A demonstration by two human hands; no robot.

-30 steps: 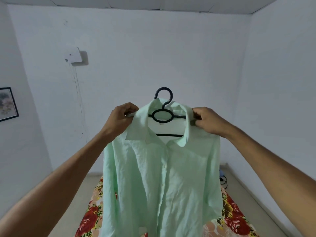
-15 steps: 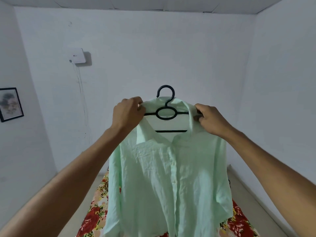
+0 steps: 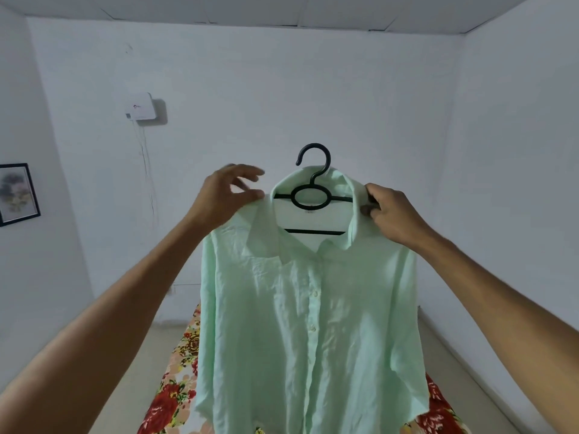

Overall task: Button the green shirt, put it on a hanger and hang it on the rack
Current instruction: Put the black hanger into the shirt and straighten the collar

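Observation:
A pale green shirt (image 3: 310, 324) hangs buttoned on a black hanger (image 3: 311, 195), held up in front of me. The hanger's hook sticks up above the collar. My right hand (image 3: 391, 217) grips the hanger's right end and the shirt's shoulder. My left hand (image 3: 228, 195) is just left of the collar with spread fingers; its thumb lies at the left shoulder seam and it grips nothing. No rack is in view.
A floral sheet (image 3: 175, 389) lies below the shirt on the floor or a low bed. White walls surround me, with a white box (image 3: 139, 107) and a cable on the far wall and a framed picture (image 3: 17, 194) on the left wall.
My left hand has let go of the shirt's left shoulder and opened its fingers. The shirt and hanger have shifted right in view, held by the right hand alone.

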